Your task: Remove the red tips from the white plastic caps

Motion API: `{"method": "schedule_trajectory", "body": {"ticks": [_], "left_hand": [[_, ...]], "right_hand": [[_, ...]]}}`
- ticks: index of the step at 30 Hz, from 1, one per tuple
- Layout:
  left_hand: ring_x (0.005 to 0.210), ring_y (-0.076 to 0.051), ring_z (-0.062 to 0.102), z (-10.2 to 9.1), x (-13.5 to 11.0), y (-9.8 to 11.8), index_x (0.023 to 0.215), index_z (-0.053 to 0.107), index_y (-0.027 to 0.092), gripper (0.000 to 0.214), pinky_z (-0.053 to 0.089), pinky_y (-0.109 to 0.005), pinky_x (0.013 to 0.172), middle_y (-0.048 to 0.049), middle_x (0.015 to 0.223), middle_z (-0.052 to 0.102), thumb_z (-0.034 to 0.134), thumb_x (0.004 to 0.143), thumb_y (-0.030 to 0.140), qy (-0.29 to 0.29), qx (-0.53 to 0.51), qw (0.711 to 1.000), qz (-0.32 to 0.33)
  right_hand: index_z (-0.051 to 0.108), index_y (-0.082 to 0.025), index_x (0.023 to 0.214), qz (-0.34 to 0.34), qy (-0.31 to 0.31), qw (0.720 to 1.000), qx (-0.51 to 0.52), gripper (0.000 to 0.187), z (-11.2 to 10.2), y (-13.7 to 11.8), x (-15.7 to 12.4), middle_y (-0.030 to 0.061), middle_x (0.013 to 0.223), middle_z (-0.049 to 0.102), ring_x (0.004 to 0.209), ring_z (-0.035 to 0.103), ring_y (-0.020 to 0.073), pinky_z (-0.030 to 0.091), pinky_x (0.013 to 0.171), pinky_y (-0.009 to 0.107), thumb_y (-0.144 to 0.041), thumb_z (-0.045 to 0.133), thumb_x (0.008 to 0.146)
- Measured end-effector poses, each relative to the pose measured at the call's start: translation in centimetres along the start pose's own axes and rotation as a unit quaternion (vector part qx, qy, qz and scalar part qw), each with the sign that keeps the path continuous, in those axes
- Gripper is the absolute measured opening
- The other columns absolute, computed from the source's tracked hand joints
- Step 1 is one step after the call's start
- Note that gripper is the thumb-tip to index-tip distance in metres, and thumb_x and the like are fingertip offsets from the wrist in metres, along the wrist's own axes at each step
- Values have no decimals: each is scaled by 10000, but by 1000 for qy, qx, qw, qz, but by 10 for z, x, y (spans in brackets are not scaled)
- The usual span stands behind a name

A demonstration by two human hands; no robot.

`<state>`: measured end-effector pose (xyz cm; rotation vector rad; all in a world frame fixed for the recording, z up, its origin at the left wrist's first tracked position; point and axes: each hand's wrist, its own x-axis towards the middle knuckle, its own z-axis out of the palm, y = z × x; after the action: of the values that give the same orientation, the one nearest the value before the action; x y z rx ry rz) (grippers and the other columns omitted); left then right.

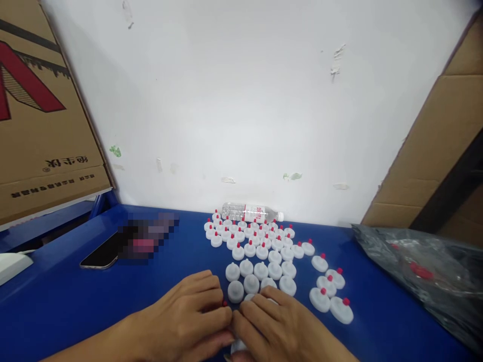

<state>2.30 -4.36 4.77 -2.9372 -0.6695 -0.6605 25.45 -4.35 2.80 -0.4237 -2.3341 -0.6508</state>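
My left hand [192, 314] and my right hand [277, 322] meet at the front of the blue table, fingers curled and fingertips close together. Between them, low down, part of a white plastic cap [237, 347] shows, gripped by my right hand. My left fingers are pinched, but what they hold is hidden. A small red bit [225, 303] peeks out beside the left knuckles. Just beyond my hands stand several round white caps without red tips [251, 283]. Farther back is a cluster of white caps with red tips [238, 251]; more tipped ones [320, 300] sit to the right.
A clear bottle [252, 212] lies against the white wall [241, 100]. On the blue table [158, 281], a phone [101, 251] lies at left beside a blurred patch. A grey plastic bag [418, 281] with red pieces is at right. Cardboard [49, 141] stands at left.
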Motion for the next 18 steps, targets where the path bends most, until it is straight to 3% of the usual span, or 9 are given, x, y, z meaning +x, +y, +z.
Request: {"method": "schedule_trajectory", "body": {"ticks": [4,8,14,16,18], "left_hand": [[676,-199,471,-5,5,3,835,435,225,194,418,-372,666,-21,738,589,427,1024,181,-20,2,1000,7],[703,-202,501,-6,4,3,841,420,224,148,447,-373,729,-21,766,615,452,950,129,-45,-39,997,-39],[795,-198,575,4,-4,7,903,499,240,244,490,-360,951,-3,802,618,334,1073,186,13,-111,990,-88],[774,-197,588,4,-4,7,846,494,236,338,514,-349,885,-10,773,610,280,1108,248,40,-145,981,-124],[609,-167,506,2,-2,2,734,407,226,447,496,-306,662,8,638,500,211,1130,300,74,-209,957,-188]], "right_hand": [[647,-185,888,8,17,1000,5,337,-1,1,0,-22,697,614,614,550,155,447,671,346,-412,499,1089],[669,-171,910,2,18,1000,18,241,-4,5,3,-3,765,659,692,605,168,511,806,351,-336,562,1049],[709,-143,1055,2,34,999,-17,210,-8,6,9,30,895,738,777,653,180,535,837,376,-325,606,1036],[713,-148,1051,4,35,999,-20,170,-14,10,8,29,920,750,784,664,174,523,863,377,-256,582,1043],[711,-146,1063,3,34,999,-19,173,-21,20,4,38,963,763,821,684,168,492,932,385,-132,541,1027]]}}
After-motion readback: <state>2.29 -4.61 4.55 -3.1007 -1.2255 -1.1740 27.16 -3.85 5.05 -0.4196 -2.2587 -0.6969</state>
